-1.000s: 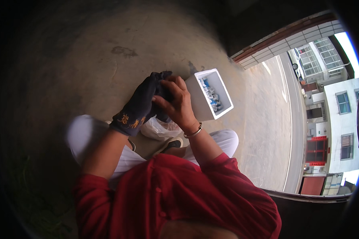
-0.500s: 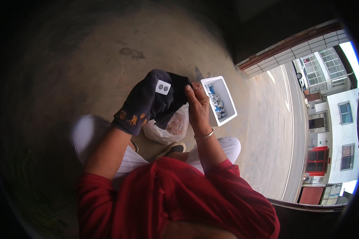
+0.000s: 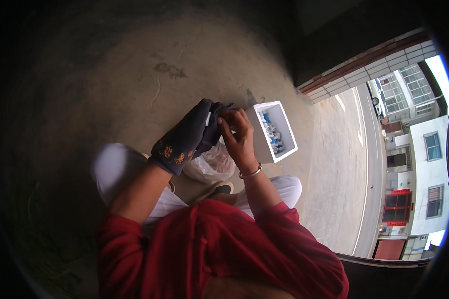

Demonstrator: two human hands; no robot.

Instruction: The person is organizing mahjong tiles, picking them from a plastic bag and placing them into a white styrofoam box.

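A dark cloth piece (image 3: 182, 137) with orange embroidery near its opening is pulled over my left hand, up to the wrist. It covers my left hand (image 3: 197, 127) entirely, so those fingers are hidden. The thin edge of a white piece (image 3: 208, 118) shows on the cloth's far side. My right hand (image 3: 238, 134), with a silver bangle at the wrist, pinches the cloth's far right end between bent fingers and thumb. Just below the cloth, a clear plastic bag (image 3: 212, 167) stands between my feet, with something pinkish in it.
Right of my right hand stands a white foam box (image 3: 290, 132) holding several small white and blue items. My knees in white trousers (image 3: 277, 192) flank the bag. Concrete floor (image 3: 119, 79) spreads ahead; a road (image 3: 369, 149) and buildings lie to the right, beyond a tiled edge (image 3: 354, 72).
The cloth has turned, so the white piece with two grey dots is now seen only edge-on. My right hand has moved slightly left and its fingers have curled more.
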